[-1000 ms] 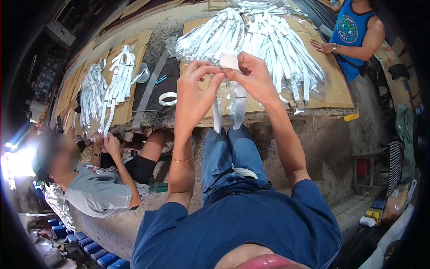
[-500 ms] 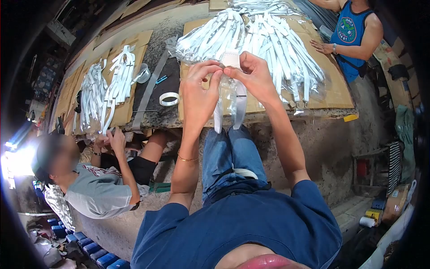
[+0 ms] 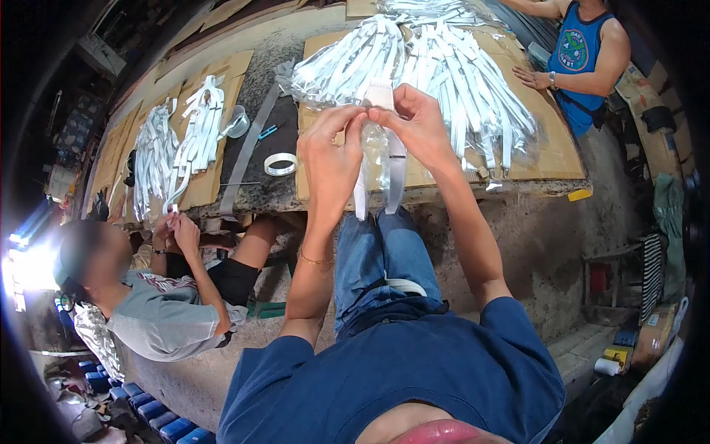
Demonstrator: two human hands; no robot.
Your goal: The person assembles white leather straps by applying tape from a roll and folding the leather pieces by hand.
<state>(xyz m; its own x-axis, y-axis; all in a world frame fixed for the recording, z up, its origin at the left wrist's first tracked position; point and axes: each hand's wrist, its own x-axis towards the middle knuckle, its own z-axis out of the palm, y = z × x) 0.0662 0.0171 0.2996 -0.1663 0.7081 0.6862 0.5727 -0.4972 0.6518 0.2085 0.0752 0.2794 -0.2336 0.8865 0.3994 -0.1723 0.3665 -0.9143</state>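
Observation:
Both my hands are raised over the front edge of the table, their fingertips pinched together on a white strap [image 3: 380, 95] with a stitched end. My left hand [image 3: 330, 140] grips it from the left, thumb against fingers. From the other side my right hand [image 3: 421, 127] pinches the same spot. Below the fingers, the strap's lengths and a clear plastic sleeve [image 3: 376, 159] hang toward my knees. Exactly which layer each fingertip holds is hidden. Behind my hands lie heaps of white straps in clear plastic [image 3: 473, 96].
Cardboard [image 3: 551, 148] covers part of the table. A roll of white tape [image 3: 280, 164] and a blue tool [image 3: 268, 132] lie left of my hands. One co-worker [image 3: 166, 311] sits at left, handling a strap; another [image 3: 592, 66] stands at right, hand on the cardboard.
My hands stay almost in place, still pinching the strap. The seated co-worker's hands have shifted slightly left and down.

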